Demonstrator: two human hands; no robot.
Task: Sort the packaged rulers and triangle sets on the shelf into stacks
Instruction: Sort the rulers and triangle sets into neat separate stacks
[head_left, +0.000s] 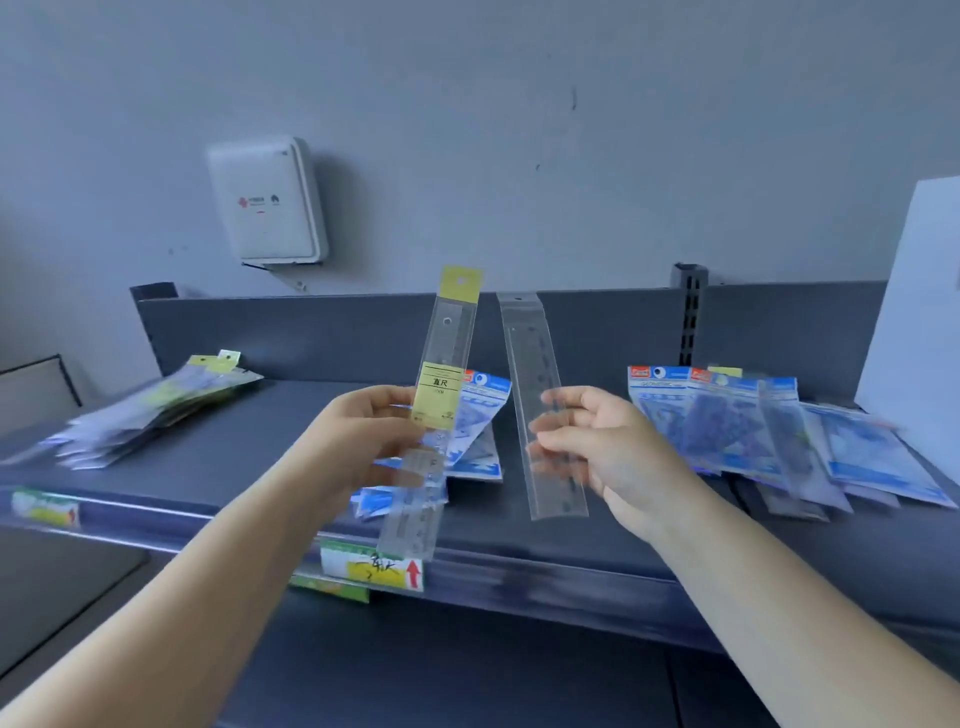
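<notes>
Our left hand pinches a yellow-labelled ruler pack upright; our right hand pinches a clear ruler pack. Both above the shelf. Ruler stack left, blue triangle sets right.

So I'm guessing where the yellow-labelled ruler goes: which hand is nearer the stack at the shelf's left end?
Left. The left hand, gripping the yellow-labelled ruler, is just right of that stack; the right hand, holding a clear ruler, is farther right.

Two bare forearms, no sleeves visible. Left hand enters from 7 o'clock, right hand from 5 o'clock; neither shows rings or gloves.
</notes>
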